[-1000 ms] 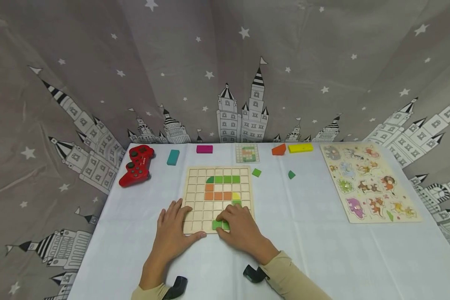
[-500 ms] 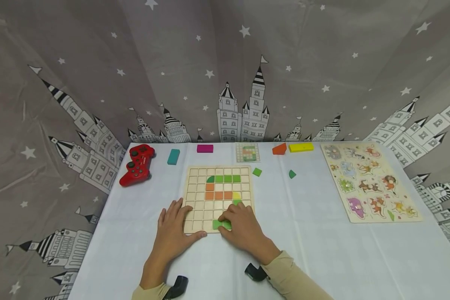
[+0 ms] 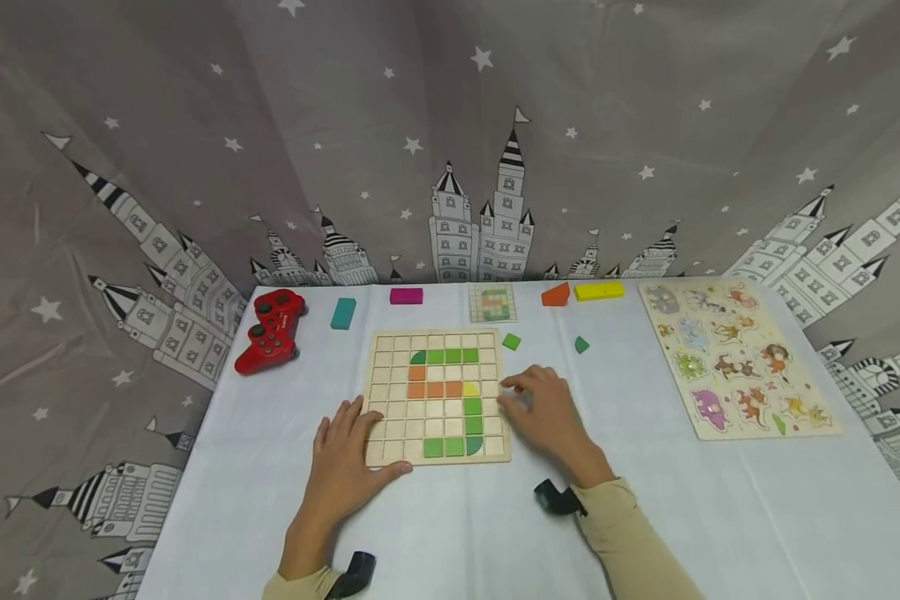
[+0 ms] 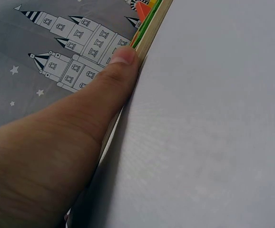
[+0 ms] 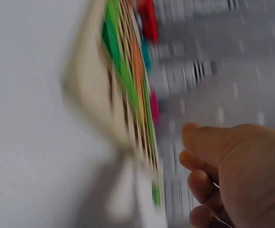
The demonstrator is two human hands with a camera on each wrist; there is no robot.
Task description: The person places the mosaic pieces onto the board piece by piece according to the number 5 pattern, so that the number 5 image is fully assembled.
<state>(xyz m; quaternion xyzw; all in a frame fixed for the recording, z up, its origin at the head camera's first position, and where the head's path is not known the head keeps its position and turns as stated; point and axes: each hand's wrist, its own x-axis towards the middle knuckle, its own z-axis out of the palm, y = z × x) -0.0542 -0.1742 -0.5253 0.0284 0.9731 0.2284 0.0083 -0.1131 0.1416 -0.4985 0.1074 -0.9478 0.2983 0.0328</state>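
Note:
A wooden grid board (image 3: pixel 397 427) lies flat, with green tiles (image 3: pixel 453 356), orange tiles (image 3: pixel 435 389) and a yellow rounded tile (image 3: pixel 471 388) set in its cells. A dark green quarter-round tile (image 3: pixel 475 445) closes the lower right bend of the pattern. My left hand (image 3: pixel 341 467) rests at the board's near left corner, its thumb (image 4: pixel 121 59) along the near edge. Just off the right edge is my right hand (image 3: pixel 547 417), fingers loosely bent with nothing visible between them. Beyond it lie a loose green square tile (image 3: pixel 511 342) and a dark green quarter-round piece (image 3: pixel 582 344).
A small pattern card (image 3: pixel 480 292) lies behind the board. Along the back are a red game controller (image 3: pixel 270 332), a teal block (image 3: pixel 342 313), a magenta block (image 3: pixel 407 296), an orange block (image 3: pixel 556 294) and a yellow block (image 3: pixel 599 291). An animal puzzle board (image 3: pixel 801 383) lies at right.
My right hand has lifted off the lower right cells and moved right and away, uncovering green tiles and the quarter-round tile there. The left hand stays at the corner.

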